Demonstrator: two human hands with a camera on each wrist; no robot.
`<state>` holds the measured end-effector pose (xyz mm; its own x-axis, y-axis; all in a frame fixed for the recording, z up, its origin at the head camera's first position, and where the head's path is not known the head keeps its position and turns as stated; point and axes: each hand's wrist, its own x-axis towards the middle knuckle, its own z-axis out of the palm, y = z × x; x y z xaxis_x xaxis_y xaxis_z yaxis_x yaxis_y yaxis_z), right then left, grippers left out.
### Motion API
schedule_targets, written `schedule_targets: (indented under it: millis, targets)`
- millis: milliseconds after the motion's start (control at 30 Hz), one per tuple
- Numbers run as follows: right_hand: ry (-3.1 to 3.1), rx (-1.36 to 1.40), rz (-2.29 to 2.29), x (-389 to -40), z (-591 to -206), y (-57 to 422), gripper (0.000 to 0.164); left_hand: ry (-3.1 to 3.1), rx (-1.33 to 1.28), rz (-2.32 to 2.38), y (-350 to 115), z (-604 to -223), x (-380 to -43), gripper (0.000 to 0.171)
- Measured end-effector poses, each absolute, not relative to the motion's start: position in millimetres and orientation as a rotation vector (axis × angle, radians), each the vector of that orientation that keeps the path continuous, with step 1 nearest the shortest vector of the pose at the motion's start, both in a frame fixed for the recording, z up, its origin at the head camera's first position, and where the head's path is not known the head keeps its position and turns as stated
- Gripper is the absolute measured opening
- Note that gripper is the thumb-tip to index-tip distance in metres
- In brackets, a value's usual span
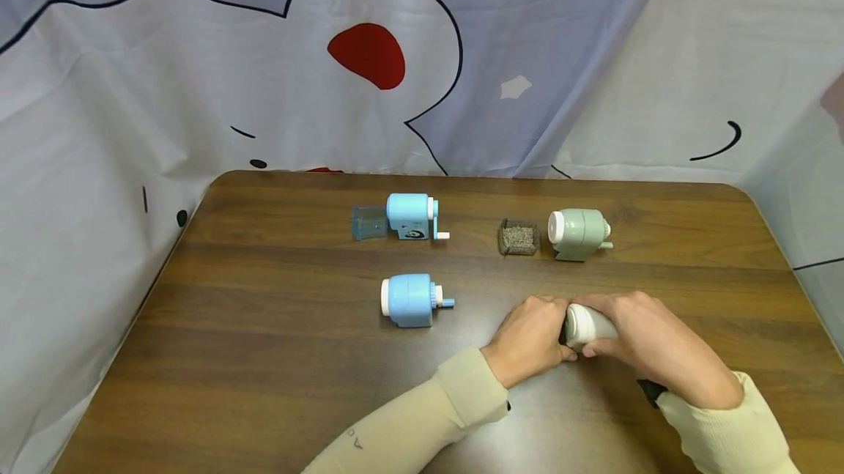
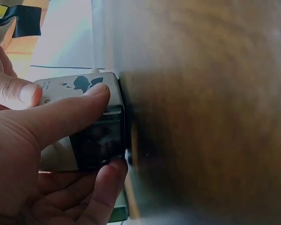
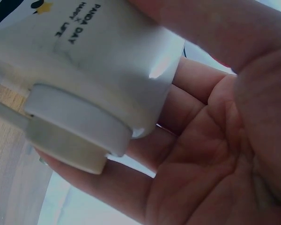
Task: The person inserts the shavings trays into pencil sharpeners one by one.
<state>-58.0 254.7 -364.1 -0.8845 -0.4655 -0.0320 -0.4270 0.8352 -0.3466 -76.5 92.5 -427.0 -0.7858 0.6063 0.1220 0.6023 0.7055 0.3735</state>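
A white crank pencil sharpener (image 1: 593, 322) is held low over the table by both hands. My right hand (image 1: 649, 335) grips its body, fingers around the side; the right wrist view shows the crank base (image 3: 68, 140) and printed panda lettering. At the other end, my left hand (image 1: 535, 335) pinches the dark see-through shavings drawer (image 2: 99, 143) between thumb and fingers. This drawer sits at the body's front end, close to the tabletop in the left wrist view. The hands partly hide the sharpener in the head view.
Farther back stands a green sharpener (image 1: 582, 232), with a drawer of shavings (image 1: 519, 238) left of it. A light blue sharpener (image 1: 409, 214) has its clear drawer (image 1: 369, 223) at its left side. Nearer stands another blue sharpener (image 1: 410, 300). A printed curtain (image 1: 264, 86) hangs behind the wooden table (image 1: 264, 386).
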Motion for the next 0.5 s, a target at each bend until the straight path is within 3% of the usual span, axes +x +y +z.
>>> schedule_targets:
  millis: [200, 367, 500]
  targets:
    - [2.909, -0.730, -0.515, -57.0, -365.3, 254.4, 0.042, 2.879, 1.004, 0.619, 92.7, -426.8, -75.9, 0.050]
    - [2.897, -0.705, -0.496, -59.3, -364.4, 255.0, 0.049, 2.868, 0.995, 0.616, 93.0, -426.0, -77.0, 0.051]
    - [2.885, -0.686, -0.496, -60.7, -363.9, 255.1, 0.055, 2.856, 1.002, 0.615, 91.6, -426.3, -76.7, 0.062]
